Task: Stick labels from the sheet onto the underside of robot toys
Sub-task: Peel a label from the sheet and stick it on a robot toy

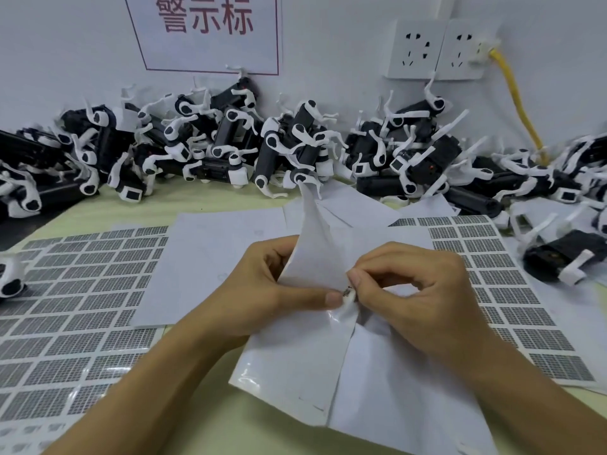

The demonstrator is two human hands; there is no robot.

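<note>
At the middle of the table [203,198], a glossy backing sheet [289,362] curls up between both hands. The left hand [262,290] pinches its edge with thumb and fingers; the right hand [417,287] pinches a small printed label [347,293] at that same edge (print too small to read). Full label sheets [78,290] lie flat either side. Black-and-white robot toys [289,149] are heaped against the white wall [328,44] with its sockets [433,49].

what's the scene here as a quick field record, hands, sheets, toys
left hand: holds the glossy white backing sheet
right hand: pinches a small printed label at that sheet's edge
full label sheets: grey-printed, flat at left and right
toys: black-and-white robot toys piled along the wall
table: pale yellow-green
</note>
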